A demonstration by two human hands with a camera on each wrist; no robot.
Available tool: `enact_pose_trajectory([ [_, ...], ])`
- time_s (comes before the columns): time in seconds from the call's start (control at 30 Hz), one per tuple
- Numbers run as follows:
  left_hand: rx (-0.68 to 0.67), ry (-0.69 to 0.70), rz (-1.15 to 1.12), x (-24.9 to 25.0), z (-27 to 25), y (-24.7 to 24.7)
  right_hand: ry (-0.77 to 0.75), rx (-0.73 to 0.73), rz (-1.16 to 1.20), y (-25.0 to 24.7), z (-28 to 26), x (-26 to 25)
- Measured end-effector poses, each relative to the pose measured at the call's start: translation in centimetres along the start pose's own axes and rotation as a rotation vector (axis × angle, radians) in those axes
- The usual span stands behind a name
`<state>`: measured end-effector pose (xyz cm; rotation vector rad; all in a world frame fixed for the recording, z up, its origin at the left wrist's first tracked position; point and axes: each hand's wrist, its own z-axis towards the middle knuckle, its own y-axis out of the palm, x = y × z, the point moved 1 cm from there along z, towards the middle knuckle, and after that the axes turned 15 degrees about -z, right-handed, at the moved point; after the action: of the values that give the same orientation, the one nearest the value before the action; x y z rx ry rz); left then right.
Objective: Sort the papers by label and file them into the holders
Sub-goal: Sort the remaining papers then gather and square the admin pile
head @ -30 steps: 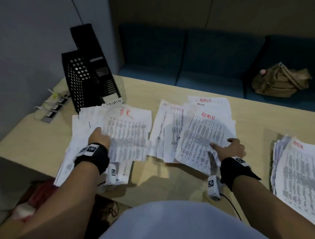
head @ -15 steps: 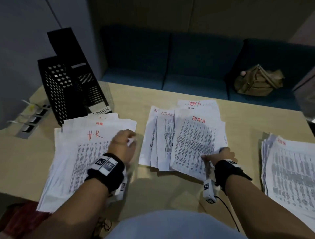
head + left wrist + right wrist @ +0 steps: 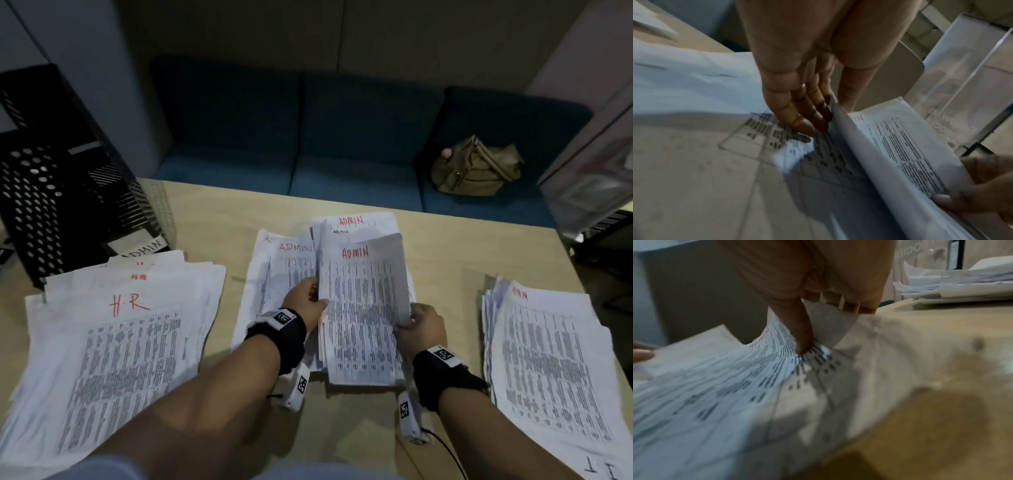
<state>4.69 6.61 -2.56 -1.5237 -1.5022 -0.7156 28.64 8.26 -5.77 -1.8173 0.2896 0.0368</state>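
On the pale wooden table (image 3: 219,219), the middle stack of white printed sheets marked ADMIN in red (image 3: 359,308) serves as the landmark. Both hands work at its near half. The left hand (image 3: 306,303) meets the stack's left edge: in the left wrist view its fingers (image 3: 797,116) lie nearly straight under the lifted top sheets, tips touching the printed page beneath, while the thumb sits on the other side of the paper edge. The right hand (image 3: 423,325) holds the stack's right edge, where the top sheets curl upward; in the right wrist view the thumb (image 3: 800,331) presses down on the print and the curled fingers sit behind the raised paper, pinching it.

More ADMIN sheets fan out from under the stack, to its left and beyond its far end. Well to the left of the stack lies a broad white paper pile headed HR in red (image 3: 113,342). Beyond that pile, far left of the stack, stands a black perforated metal file holder (image 3: 44,205) with a white tag reading ADMIN (image 3: 142,248) at its foot. To the right of the stack, apart from it, rests another heap of white printed pages (image 3: 548,359); its red heading is too blurred to read. Past the far table edge, a dark blue sofa (image 3: 325,137) carries a khaki canvas bag (image 3: 476,168).
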Motion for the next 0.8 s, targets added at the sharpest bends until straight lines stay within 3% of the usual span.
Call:
enact_pose_trajectory([
  [0.17,0.180,0.170,-0.016,-0.1,-0.4,1.7,-0.068,0.001,-0.019,-0.4,-0.1,-0.5],
  [0.3,0.198,0.114,-0.080,-0.7,0.0,1.9,-0.037,-0.088,0.205,-1.6,0.6,-0.9],
  [0.47,0.205,-0.064,-0.318,-1.9,0.4,0.3,0.040,0.034,0.416,-1.9,0.6,-1.4],
  [0.8,0.307,-0.086,-0.461,-4.0,-0.9,-1.6,0.244,0.129,0.549,-1.7,-0.9,-1.1],
])
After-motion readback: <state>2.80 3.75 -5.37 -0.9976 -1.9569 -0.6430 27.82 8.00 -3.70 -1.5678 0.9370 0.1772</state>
